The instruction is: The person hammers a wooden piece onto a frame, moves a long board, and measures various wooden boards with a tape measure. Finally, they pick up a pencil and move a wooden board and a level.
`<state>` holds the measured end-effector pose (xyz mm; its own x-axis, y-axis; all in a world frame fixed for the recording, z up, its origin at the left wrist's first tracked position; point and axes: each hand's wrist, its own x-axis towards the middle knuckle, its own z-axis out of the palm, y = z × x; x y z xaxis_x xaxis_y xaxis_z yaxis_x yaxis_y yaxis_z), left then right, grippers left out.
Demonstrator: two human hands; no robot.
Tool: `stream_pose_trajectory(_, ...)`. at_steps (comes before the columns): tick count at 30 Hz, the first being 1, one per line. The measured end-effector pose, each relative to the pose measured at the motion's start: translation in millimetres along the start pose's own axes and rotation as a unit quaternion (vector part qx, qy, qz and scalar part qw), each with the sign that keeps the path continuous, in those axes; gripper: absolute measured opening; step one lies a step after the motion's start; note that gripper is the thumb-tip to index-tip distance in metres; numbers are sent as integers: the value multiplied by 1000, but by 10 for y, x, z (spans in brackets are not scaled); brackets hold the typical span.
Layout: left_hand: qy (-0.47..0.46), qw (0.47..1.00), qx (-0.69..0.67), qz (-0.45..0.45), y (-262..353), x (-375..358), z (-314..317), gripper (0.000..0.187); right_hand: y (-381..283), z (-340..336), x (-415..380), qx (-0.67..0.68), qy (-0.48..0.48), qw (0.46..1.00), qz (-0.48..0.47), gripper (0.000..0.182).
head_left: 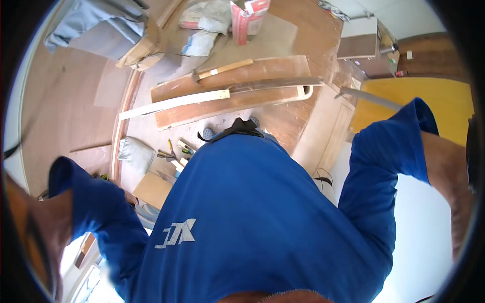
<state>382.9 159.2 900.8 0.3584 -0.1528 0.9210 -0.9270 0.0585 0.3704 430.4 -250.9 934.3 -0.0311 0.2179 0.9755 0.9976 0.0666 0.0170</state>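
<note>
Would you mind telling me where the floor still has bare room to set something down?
The wood floor on the left, between the grey cloth and the long boards, is bare. A smaller bare patch lies right of the boards, beside the yellow panel. It is crowded around the small tools and the bags. Neither hand is in view.
</note>
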Motion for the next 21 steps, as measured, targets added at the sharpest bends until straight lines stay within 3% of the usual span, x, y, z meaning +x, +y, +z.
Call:
stream_pose_trajectory(2,62,991,-59,-99,-200,-348,188,44,185,-58,-238,17,20,998,64,44)
stream_pose_trajectory(4,156,938,-136,-278,-415,-837,436,43,392,16,-639,54,44,982,173,45)
stream_pose_trajectory(6,299,783,-253,-483,-764,-1385,746,43,586,373,-1368,88,30,920,381,46)
stream_pose_trajectory(7,414,657,-301,-553,-1010,-1703,882,38,643,661,-1764,94,-25,871,482,47)
stream_pose_trajectory(8,433,596,-351,-579,-1246,-2088,976,31,675,988,-2132,116,-109,820,550,47)
stream_pose_trajectory(9,423,579,-336,-612,-1436,-2374,1117,26,629,1324,-2457,141,-170,784,580,47)
stream_pose_trajectory(10,421,600,-323,-599,-1506,-2456,1338,26,570,1617,-2682,170,-211,763,586,48)
stream_pose_trajectory(11,435,546,-313,-645,-1630,-2587,1433,27,476,1889,-2917,186,-197,787,554,53)
stream_pose_trajectory(12,472,497,-344,-641,-1697,-2607,1546,23,362,2040,-2857,184,-190,745,613,61)
stream_pose_trajectory(13,501,476,-342,-636,-1687,-2617,1625,23,358,2168,-3061,131,-215,781,572,64)
stream_pose_trajectory(14,523,452,-347,-633,-1692,-2641,1685,23,363,2257,-3109,162,-226,782,557,64)
stream_pose_trajectory(16,553,450,-360,-602,-1800,-2926,1765,21,345,2286,-3188,104,-247,712,649,63)
stream_pose_trajectory(18,571,453,-376,-573,-1881,-3304,1822,19,408,2295,-3301,158,-276,681,660,62)
stream_pose_trajectory(19,553,492,-322,-590,-1945,-3522,1813,16,489,2321,-3388,195,-297,648,673,62)
stream_pose_trajectory(20,532,527,-265,-607,-1959,-3637,1749,14,542,2330,-3532,210,-306,652,661,62)
stream_pose_trajectory(21,579,459,-216,-638,-1901,-3513,1625,10,588,2291,-3730,221,-358,664,619,63)
